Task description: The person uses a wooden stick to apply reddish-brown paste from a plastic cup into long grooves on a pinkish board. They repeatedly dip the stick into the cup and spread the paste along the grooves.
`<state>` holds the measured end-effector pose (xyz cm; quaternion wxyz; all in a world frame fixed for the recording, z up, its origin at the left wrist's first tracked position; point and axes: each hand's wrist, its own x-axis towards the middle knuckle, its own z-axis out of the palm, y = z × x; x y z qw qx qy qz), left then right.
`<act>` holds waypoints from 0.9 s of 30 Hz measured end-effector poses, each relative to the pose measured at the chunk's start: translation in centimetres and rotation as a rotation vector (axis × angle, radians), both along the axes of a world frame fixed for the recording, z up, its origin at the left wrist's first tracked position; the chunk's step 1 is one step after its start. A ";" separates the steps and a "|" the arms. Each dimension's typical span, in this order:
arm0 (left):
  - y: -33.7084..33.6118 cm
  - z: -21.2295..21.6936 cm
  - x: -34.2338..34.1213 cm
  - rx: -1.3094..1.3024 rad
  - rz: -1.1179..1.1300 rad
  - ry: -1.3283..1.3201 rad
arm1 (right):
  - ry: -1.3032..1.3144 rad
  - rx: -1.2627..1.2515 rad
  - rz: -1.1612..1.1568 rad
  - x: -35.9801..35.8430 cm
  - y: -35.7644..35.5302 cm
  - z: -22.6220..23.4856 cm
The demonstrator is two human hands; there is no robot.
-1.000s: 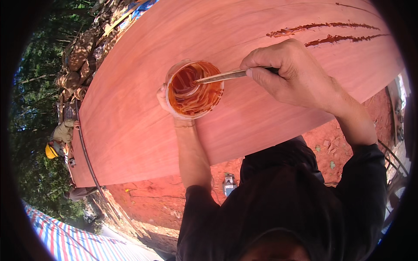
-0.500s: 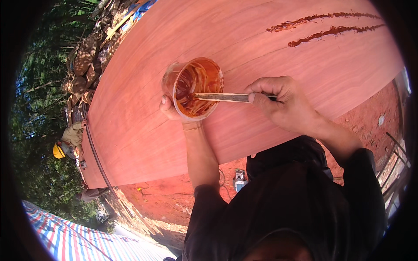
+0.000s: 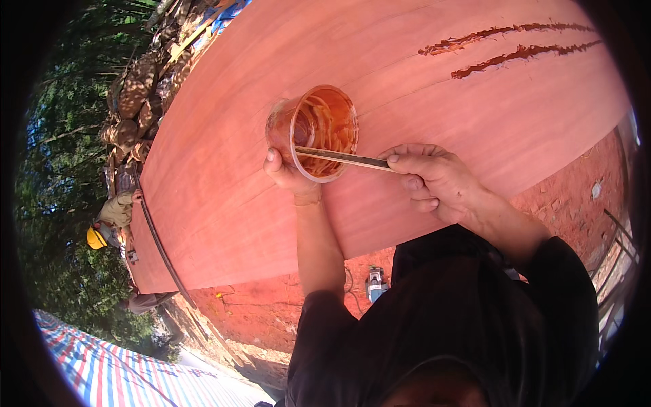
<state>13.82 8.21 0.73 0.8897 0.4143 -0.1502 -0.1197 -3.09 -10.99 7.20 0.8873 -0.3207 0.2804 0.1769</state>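
Worktop: one broad reddish-pink wooden panel (image 3: 224, 197) fills most of the view and bends with the lens; the cup and both hands are held over it.
Red earth: bare ground (image 3: 271, 319) shows below the panel's near edge, with one small grey-blue device (image 3: 375, 283) lying on it.
Tarp: one striped sheet in red, white and blue (image 3: 115, 370) lies at the lower left.
Pile: a heap of brown, rough lumps (image 3: 132, 102) sits past the panel's far left end; what they are cannot be told.
Other person: one figure with a yellow hard hat (image 3: 96, 237) crouches at the panel's left end, well apart from the hands.
Streaks: two dark red-brown glossy lines (image 3: 515, 51) run side by side on the panel at the upper right.
Left arm: bare forearm rises from the dark sleeve, nearly straight up the picture, wrist bent back.
Left hand: one left hand (image 3: 293, 178) is wrapped round the base of the cup from below, thumb up its left side, gripping it.
Right hand: one right hand (image 3: 434, 180) comes in from the right, fingers curled shut, pinching the stick's end.
Cup: one clear plastic cup (image 3: 313, 132), tilted with its mouth toward the camera, smeared inside with orange-red liquid.
Stick: one thin flat stick (image 3: 342, 158) lies across the cup's rim, its tip inside the cup.
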 end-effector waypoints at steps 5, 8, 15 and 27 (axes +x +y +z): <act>-0.4 -0.8 0.4 -0.022 0.074 -0.031 | -0.003 0.079 -0.039 0.0 -1.0 -0.6; 0.2 -1.0 0.4 -0.163 0.076 0.031 | 0.014 0.027 -0.059 -0.2 -1.2 -0.8; 0.0 -1.0 1.3 -0.049 0.285 0.113 | -0.076 -0.054 -0.133 -1.3 -2.9 -0.9; 0.4 0.1 2.6 0.032 0.369 0.027 | -0.160 -0.797 -0.381 -3.4 -12.5 -3.3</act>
